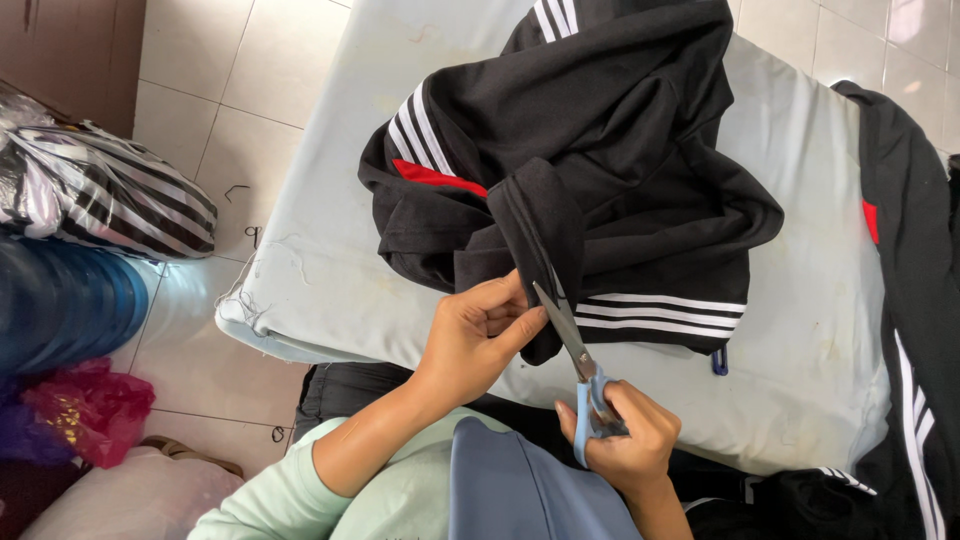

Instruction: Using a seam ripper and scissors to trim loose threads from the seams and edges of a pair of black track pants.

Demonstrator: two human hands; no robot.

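Snipping barely begun: left hand (478,335) pinching jacket (590,150) strip near table (330,270) front edge, right hand (622,440) gripping scissors (580,375), blades parted.

Pale glossy floor tiles (235,85) w/ dark grout, light-grey padded table (320,250) w/ frayed edge, striped plastic bag (110,195), blue stack (60,300) & red bag (90,410) at left, brown wall (60,50) top-left.

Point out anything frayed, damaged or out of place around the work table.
The pale table cover is frayed at its near-left corner, with loose threads hanging off the edge. A second black garment droops over the far-right side.
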